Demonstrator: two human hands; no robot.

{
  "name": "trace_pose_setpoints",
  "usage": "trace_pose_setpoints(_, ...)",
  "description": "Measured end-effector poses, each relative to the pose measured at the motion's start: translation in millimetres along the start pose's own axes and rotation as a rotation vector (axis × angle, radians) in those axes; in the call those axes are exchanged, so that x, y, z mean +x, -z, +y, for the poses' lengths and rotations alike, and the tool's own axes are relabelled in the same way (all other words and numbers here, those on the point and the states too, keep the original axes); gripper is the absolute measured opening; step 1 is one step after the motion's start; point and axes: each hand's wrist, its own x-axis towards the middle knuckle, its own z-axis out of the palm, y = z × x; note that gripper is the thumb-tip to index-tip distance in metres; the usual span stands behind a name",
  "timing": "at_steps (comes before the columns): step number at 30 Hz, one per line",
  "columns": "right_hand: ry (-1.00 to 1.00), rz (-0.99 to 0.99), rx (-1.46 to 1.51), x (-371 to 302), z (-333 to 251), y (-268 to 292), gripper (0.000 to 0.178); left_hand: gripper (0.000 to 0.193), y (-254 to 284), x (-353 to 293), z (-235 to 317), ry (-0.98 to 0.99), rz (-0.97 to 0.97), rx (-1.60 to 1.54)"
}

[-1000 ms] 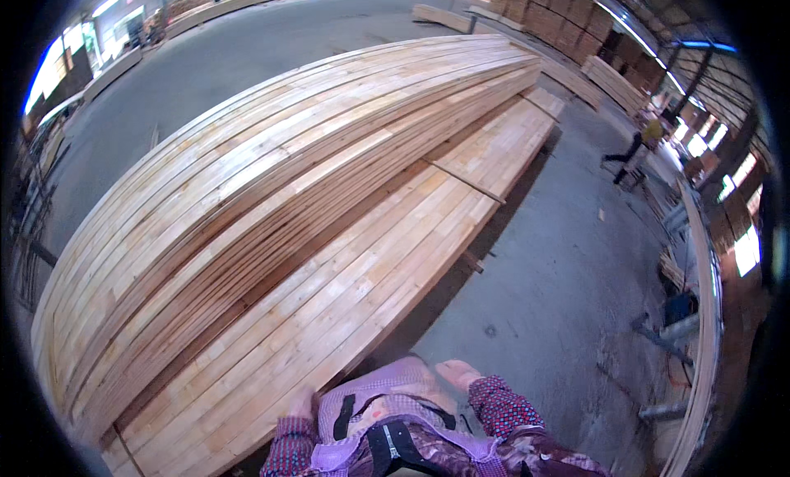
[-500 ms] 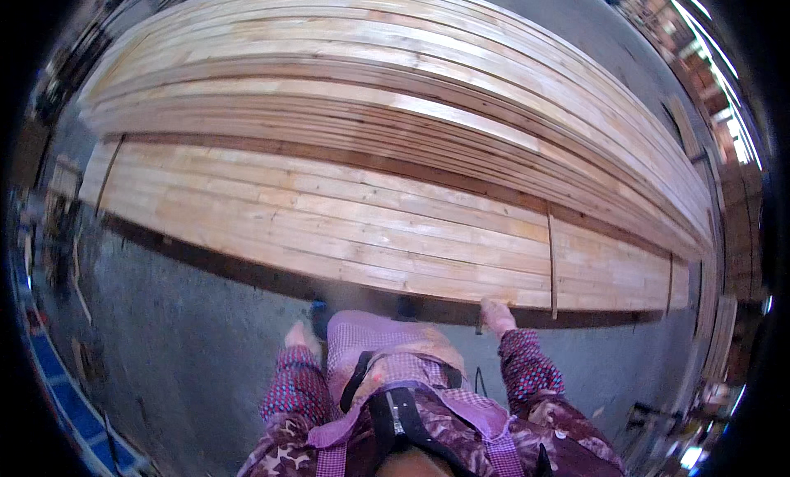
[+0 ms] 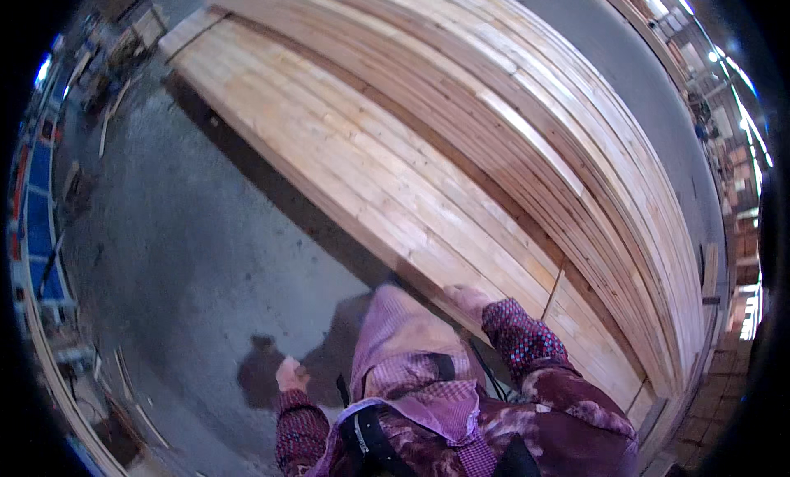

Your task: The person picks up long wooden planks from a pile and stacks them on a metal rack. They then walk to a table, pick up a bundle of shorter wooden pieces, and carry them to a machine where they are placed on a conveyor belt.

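Long pale wooden boards (image 3: 329, 140) lie side by side in a low stack that runs diagonally from upper left to lower right. My right hand (image 3: 467, 301) is at the near edge of this stack, touching the outermost board. Its fingers are blurred, so their grip on the board does not show clearly. My left hand (image 3: 292, 375) hangs low over the grey floor, apart from the wood. Its fingers look curled in, with nothing visible in them. Both forearms wear patterned purple sleeves, and a pinkish checked apron (image 3: 411, 329) covers my front.
A higher layer of boards (image 3: 494, 140) rises behind the near row. A thin strip (image 3: 555, 289) crosses the near boards right of my right hand. Grey concrete floor (image 3: 197, 230) spreads to the left, with blue panels (image 3: 37, 206) and scrap wood at the far left.
My view has turned, so the stack now slants down to the right. My right hand stays at the board edge; my left hand hangs farther from the stack.
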Motion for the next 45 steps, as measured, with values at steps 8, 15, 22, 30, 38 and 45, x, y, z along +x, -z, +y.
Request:
trace_pose_setpoints(8,-0.021,0.013,-0.331,-33.2,55.4,7.6,0.059,0.011,43.4,-18.9,12.1,0.382,-0.041,-1.037)
trace_pose_setpoints(15,-0.051,0.056,-0.494,-29.1,68.9,62.7,0.060,0.007,23.4,-49.7,35.9,0.176,0.288,-0.828)
trace_pose_setpoints(22,0.078,0.217,-0.424,41.0,42.1,93.4,0.051,0.047,-40.1,-63.5,-86.4,0.339,0.519,-0.744)
trace_pose_setpoints(30,-0.056,0.243,-0.287,-14.7,31.2,106.0,0.052,0.032,-179.3,-124.9,-145.2,0.467,-0.065,-1.169)
trace_pose_setpoints(38,0.077,0.023,-0.439,24.4,43.4,77.5,0.055,0.015,-74.5,-56.5,-43.7,0.233,0.226,-0.637)
trace_pose_setpoints(45,0.003,0.195,-0.531,26.1,36.8,97.7,0.056,0.012,-75.4,-25.9,-14.5,0.264,0.213,-1.288)
